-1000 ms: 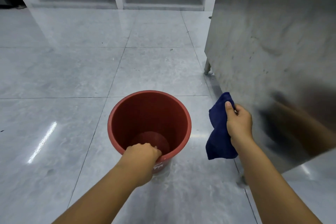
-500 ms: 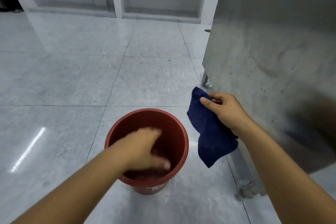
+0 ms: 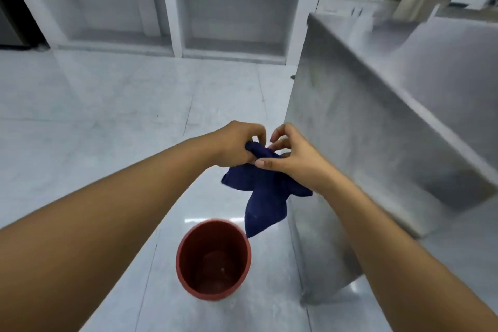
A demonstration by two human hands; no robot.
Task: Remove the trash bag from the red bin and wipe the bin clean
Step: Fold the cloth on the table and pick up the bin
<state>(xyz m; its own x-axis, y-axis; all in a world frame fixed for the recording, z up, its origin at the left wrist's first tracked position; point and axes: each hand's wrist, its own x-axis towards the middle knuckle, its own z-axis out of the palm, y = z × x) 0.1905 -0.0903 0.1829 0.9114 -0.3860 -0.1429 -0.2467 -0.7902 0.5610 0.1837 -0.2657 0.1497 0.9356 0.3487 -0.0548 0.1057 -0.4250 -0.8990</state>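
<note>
The red bin [image 3: 188,277] stands upright on the tiled floor, low in the view, with no bag inside and its bottom bare. High above it hangs a dark blue cloth [image 3: 262,197]. My left hand [image 3: 237,147] pinches the cloth's top from the left. My right hand [image 3: 291,156] grips the same bunched top from the right, thumb across the fabric, some fingers lifted. The cloth's lower corner dangles just over the bin's far right rim. No trash bag is in view.
A stainless steel table [image 3: 377,129] stands close on the right, its side panel and a caster leg [image 3: 305,299] beside the bin. White open cabinets [image 3: 231,21] under a counter line the far wall. Glossy grey floor tiles [image 3: 94,129] stretch to the left.
My left hand let go of the bin's rim and rose to join the right hand on the blue cloth. The view lifted, so the bin now lies far below.
</note>
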